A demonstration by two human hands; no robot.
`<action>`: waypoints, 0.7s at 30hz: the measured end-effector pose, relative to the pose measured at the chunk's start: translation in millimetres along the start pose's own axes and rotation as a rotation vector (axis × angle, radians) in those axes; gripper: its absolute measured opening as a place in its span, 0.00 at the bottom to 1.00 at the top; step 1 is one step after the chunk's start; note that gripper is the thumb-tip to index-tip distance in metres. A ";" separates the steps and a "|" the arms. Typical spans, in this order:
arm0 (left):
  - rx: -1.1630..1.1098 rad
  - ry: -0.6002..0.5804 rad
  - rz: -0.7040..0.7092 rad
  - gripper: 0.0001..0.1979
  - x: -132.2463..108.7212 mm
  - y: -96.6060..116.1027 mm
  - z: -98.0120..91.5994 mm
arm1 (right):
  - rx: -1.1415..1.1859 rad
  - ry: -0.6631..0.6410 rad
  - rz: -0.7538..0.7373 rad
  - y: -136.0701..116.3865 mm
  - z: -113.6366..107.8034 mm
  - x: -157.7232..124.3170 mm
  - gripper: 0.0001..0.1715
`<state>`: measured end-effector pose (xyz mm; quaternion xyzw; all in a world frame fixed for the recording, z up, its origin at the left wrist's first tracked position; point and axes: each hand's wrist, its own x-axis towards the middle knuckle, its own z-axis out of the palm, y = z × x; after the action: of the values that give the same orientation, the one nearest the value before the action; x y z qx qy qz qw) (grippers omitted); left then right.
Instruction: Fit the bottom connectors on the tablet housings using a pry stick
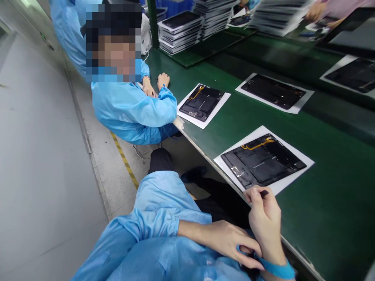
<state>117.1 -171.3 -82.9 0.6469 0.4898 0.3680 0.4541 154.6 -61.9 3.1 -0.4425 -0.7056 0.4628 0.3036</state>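
Note:
My left hand reaches across my body to my right wrist. Its thumb and fingers close on the blue wristband there; the exact grip is partly hidden. My right hand rests at the table's edge with its fingers curled round a small dark object, mostly covered by them. Just beyond that hand lies a black tablet housing with an orange flex cable. Under it is a white sheet, set at an angle on the green table.
Another tablet housing lies on a sheet near a seated co-worker in blue. A dark panel sits farther back. Tall stacks of sheeted panels stand at the rear. The table edge runs diagonally beside me.

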 end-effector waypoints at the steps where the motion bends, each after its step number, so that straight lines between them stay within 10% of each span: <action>1: -0.012 -0.002 -0.018 0.16 0.3 0.4 -0.5 | 0.007 -0.003 -0.002 -0.4 0.1 0.4 0.44; 21: 0.232 -0.082 0.014 0.13 2.3 10.5 -13.2 | 0.089 -0.037 0.034 3.4 1.4 1.4 0.45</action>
<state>108.6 -167.2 -68.7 0.7130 0.5055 0.2852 0.3935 154.0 -60.6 -0.6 -0.4318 -0.6822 0.5070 0.3020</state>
